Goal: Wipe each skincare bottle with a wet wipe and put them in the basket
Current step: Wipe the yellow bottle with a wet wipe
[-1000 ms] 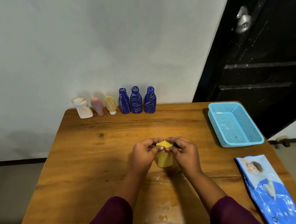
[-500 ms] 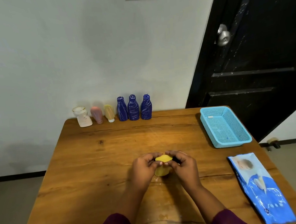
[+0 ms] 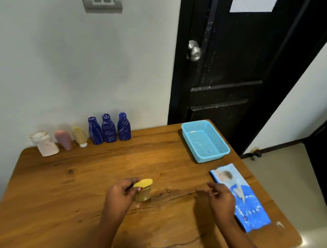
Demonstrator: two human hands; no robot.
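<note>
A small yellow jar (image 3: 143,190) stands at the middle of the wooden table (image 3: 65,193). My left hand (image 3: 120,196) holds it, fingers and thumb curled round its lid. My right hand (image 3: 221,197) hovers with loose fingers just left of the blue wet wipe pack (image 3: 240,196), holding nothing. Three dark blue bottles (image 3: 109,128) stand in a row at the table's back edge. To their left stand a beige tube (image 3: 80,136), a pink tube (image 3: 64,139) and a white bottle (image 3: 44,143). The light blue mesh basket (image 3: 205,139) sits at the back right.
The table meets a white wall at the back. A black door (image 3: 232,57) with a metal knob stands behind the basket. The wipe pack lies close to the table's right edge.
My right hand has let go of the yellow jar and moved right, next to the wipe pack. My left hand still holds the jar. The camera has tilted upward.
</note>
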